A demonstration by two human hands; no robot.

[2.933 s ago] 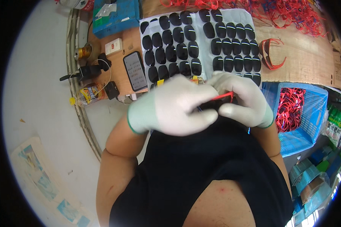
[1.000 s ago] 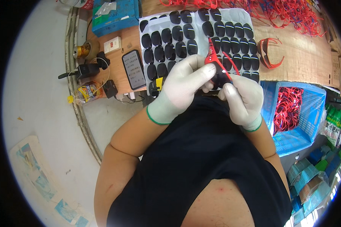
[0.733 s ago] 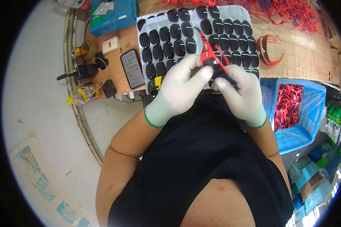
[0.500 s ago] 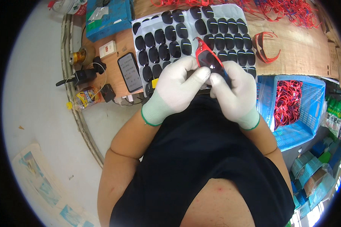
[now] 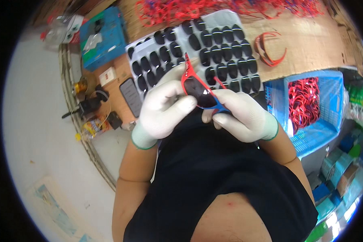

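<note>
A pair of red and blue sunglasses (image 5: 200,92) with dark lenses is held up in front of my chest, tilted down to the right. My left hand (image 5: 163,107), in a white knit glove, grips the red-framed side with the thumb by the lens's lower edge; its other fingers are partly hidden behind. My right hand (image 5: 244,115), gloved alike, pinches the blue end of the frame. Beyond both hands, rows of loose dark lenses (image 5: 216,53) lie on a white sheet (image 5: 226,17). Another red pair of glasses (image 5: 263,48) rests on the table to the right.
Tangled red frames (image 5: 165,12) are heaped along the table's far side. A blue crate (image 5: 330,101) at right contains many red frames. To the left are a blue box (image 5: 103,38), a phone (image 5: 130,97), a small white box (image 5: 107,76) and a black plug adapter (image 5: 88,105).
Both hands have shifted left and slightly down with the sunglasses, moving farther apart. The sunglasses' front now shows more fully, including the blue end. The view has also turned slightly.
</note>
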